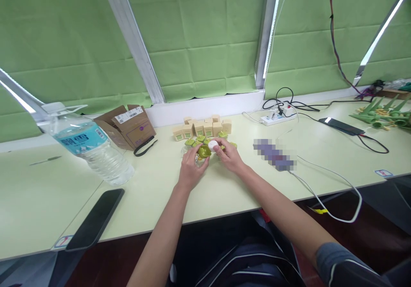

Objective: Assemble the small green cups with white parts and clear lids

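Note:
My left hand (190,170) is closed round a glossy olive-green cup-shaped piece (204,151), its thumb and fingers on either side. Something clear shows below that piece, too small to make out. Between the thumb and fingers of my right hand (230,156) is a white round piece (212,146), held close beside the green one. Several small green items (190,142) lie just beyond my hands, partly hidden by them. Behind these stand several small tan boxes (199,128), some with a green-edged square on the front.
Left are a large water bottle (93,148), an opened cardboard box (130,128) and a black phone (95,219) by the table's front edge. On the right lie a pixelated object (274,153) with a white cable, a power strip (278,116), another phone (341,126) and green spiky parts (382,113).

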Tool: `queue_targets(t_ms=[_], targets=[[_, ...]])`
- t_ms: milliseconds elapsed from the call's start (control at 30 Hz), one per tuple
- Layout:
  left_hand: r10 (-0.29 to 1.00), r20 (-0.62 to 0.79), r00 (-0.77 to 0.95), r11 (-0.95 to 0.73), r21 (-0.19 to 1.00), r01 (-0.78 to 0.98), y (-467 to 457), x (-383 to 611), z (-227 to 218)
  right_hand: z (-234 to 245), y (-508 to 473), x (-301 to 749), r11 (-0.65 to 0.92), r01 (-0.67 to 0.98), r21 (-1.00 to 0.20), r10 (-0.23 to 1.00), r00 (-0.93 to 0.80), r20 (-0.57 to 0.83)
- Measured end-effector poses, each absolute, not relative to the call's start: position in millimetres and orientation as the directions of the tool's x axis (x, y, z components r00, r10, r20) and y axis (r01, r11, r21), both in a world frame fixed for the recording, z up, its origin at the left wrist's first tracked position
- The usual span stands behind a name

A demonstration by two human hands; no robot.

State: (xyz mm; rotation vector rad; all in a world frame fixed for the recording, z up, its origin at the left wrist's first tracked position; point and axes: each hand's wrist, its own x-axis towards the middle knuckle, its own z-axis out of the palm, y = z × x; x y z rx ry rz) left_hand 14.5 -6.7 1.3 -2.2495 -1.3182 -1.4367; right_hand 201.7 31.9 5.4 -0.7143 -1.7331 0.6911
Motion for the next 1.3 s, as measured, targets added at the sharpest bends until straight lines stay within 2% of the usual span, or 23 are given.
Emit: queue_targets(t_ms=[200,367,633,800,967,1300], targets=[[0.596,0.801,0.051,-0.549,0.361,0.754,-5.5,13.0,2.5,7.4,30.6,203.5,0.689,0.208,-0.695,0.725,-0.169,0.668],[0.590,0.807,0.006,-0.536,0.387,0.750,-3.0,10.1,1.1,6.4,34.3,207.9,0.679,0.397,-0.617,0.709,-0.136,0.692],[0.605,0.796,-0.001,-0.538,0.409,0.737,-2.1,9.4,1.1,-1.9,44.1,207.5,0.706,0.552,-0.443,0.669,-0.314,0.674],[0.619,0.785,0.020,-0.544,0.411,0.732,-1.9,9.7,0.8,-3.9,41.7,204.0,0.710,0.602,-0.365,0.668,-0.413,0.619],[0.633,0.772,0.053,-0.551,0.401,0.732,-3.2,10.8,1.1,-1.1,38.8,202.3,0.687,0.633,-0.357,0.700,-0.447,0.556],[0.624,0.775,0.099,-0.572,0.367,0.733,-5.4,13.0,3.1,-11.0,38.8,194.3,0.689,0.652,-0.317,0.696,-0.473,0.540]])
